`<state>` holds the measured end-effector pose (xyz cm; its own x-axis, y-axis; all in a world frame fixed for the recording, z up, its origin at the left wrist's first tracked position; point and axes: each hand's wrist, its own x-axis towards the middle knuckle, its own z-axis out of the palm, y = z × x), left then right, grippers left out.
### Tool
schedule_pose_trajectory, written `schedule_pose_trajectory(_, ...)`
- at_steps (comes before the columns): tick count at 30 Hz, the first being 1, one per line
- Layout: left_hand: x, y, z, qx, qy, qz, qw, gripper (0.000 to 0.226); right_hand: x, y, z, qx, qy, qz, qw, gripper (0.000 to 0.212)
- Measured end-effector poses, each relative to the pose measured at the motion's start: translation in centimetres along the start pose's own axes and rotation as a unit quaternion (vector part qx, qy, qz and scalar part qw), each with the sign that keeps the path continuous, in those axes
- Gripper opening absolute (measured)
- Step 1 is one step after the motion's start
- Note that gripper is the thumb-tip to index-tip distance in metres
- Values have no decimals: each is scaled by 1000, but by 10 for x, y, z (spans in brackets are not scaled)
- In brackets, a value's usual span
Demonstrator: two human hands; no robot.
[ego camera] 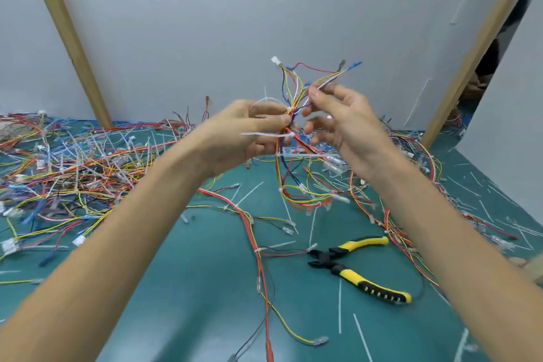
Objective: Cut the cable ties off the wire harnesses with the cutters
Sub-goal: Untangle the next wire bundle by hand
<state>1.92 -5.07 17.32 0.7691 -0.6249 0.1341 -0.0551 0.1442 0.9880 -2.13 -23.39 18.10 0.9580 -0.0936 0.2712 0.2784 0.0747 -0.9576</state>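
Head view: both hands are holding one wire harness (304, 144) up in the air above the green mat (205, 273). The left hand (249, 129) is gripping the bundle, fingers curled round it, and a white cable tie (266, 134) is sticking out sideways across its fingers. The right hand (343, 120) is pinching a single strand between thumb and forefinger, its other fingers hanging loosely spread. The harness's lower wires are trailing down onto the mat. The cutters (352, 267), with yellow and black handles, are lying on the mat beneath the right forearm with their jaws apart, and neither hand is touching them. A heap of harnesses (73, 167) is lying at the left, and white tie offcuts (470, 188) are lying scattered at the right.
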Motion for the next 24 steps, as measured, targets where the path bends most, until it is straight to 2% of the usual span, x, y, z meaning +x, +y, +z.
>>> schedule_pose_trajectory(2,-1,-16,1,3,29,-5,1000,33,-5,16,3,4,1,19,1000,9)
schedule_pose_trajectory(6,-7,-84,8,155,177,52,971,27,-36,78,-5,-110,-13,41,993,13)
schedule_pose_trajectory(9,-15,-128,12,166,227,71,957,29,-60,122,-11,-156,-13,64,986,21)
schedule_pose_trajectory(12,-18,-152,11,170,229,64,956,29,-74,150,-9,-200,6,53,978,19)
schedule_pose_trajectory(16,-20,-158,4,160,204,49,965,34,-80,164,-3,-301,43,-52,951,16)
schedule_pose_trajectory(19,-24,-158,7,140,174,49,974,35,-84,167,1,-352,64,-83,930,21)
schedule_pose_trajectory(24,-27,-154,7,93,126,21,987,49,-85,167,0,-348,83,-97,929,18)
